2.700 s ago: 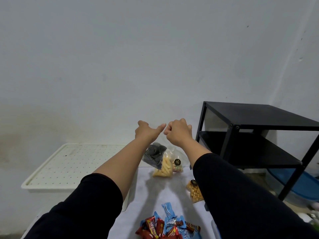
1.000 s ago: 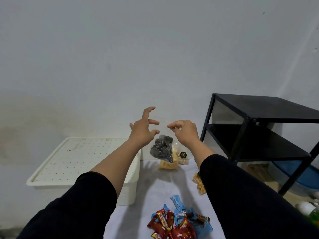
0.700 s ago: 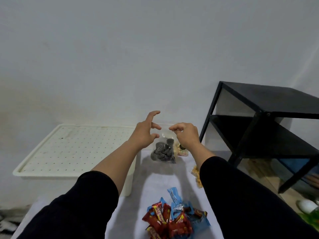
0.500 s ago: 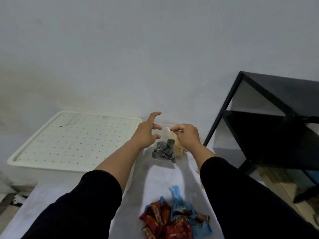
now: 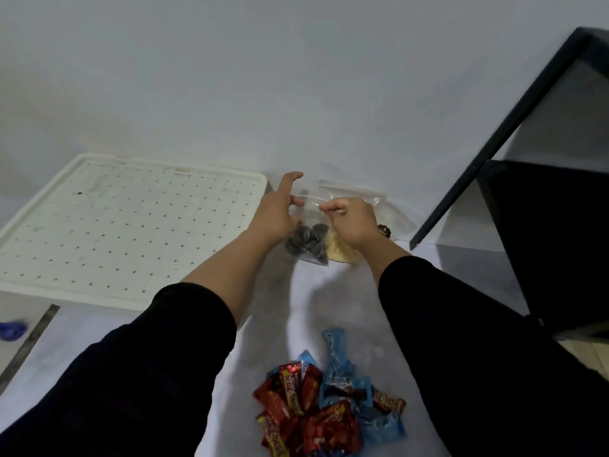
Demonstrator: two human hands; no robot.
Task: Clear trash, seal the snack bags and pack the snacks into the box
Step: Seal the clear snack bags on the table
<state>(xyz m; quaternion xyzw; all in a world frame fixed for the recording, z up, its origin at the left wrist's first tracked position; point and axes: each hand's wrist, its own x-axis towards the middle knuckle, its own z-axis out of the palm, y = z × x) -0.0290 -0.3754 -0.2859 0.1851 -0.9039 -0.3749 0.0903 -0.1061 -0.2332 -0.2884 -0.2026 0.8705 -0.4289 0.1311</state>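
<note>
A clear zip bag of dark swirl cookies point(image 5: 308, 244) rests at the far end of the white table point(image 5: 286, 308), by the wall. My right hand point(image 5: 354, 224) pinches the bag's top edge with curled fingers. My left hand point(image 5: 280, 209) hovers at the bag's left side with its fingers spread and holds nothing. A bag of yellow snacks point(image 5: 341, 253) leans right behind the cookies, partly hidden by my right hand. Another clear zip bag point(image 5: 357, 191) stands against the wall. A white box with a perforated lid point(image 5: 131, 225) sits to the left, shut.
A pile of red and blue wrapped snacks point(image 5: 329, 407) lies on the table's near part, between my sleeves. A black metal shelf point(image 5: 543, 225) stands close on the right. A blue object point(image 5: 11, 328) lies low at the far left.
My left hand let go of the bag's top and spread open. The cookie bag came down from hanging in the air onto the table. The view tilted down and left.
</note>
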